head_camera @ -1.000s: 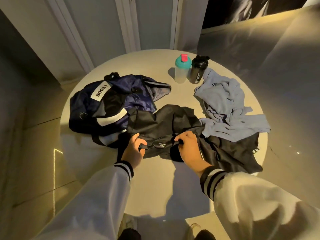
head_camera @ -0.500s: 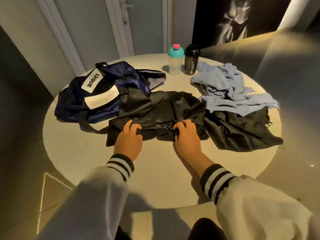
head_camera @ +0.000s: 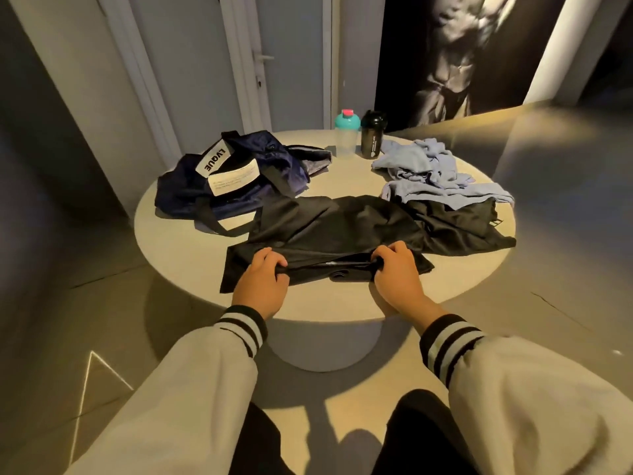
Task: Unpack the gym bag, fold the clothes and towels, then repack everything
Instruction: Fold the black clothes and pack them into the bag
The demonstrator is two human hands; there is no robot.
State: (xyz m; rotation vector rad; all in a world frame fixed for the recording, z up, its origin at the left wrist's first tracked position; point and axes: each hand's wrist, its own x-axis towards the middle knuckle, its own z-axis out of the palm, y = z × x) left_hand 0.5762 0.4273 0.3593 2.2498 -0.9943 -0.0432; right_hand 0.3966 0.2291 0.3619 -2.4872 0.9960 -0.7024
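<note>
A black garment (head_camera: 329,231) lies spread across the front of the round table (head_camera: 191,258). My left hand (head_camera: 262,282) grips its near edge on the left and my right hand (head_camera: 397,275) grips the same edge on the right, the cloth bunched taut between them. A navy gym bag (head_camera: 233,180) with a white label lies slack at the back left. A crumpled light blue garment (head_camera: 431,173) sits at the back right, partly over a second black garment (head_camera: 462,224).
Two shaker bottles stand at the table's far edge: a clear one with a teal lid (head_camera: 346,133) and a black one (head_camera: 372,135). Behind are a grey door (head_camera: 291,56) and a dark wall poster (head_camera: 455,49). The table stands on a thick central pedestal (head_camera: 322,344).
Both hands have drawn the black garment's edge toward the table's front and pulled it wider apart. The camera view has risen, showing more wall and door.
</note>
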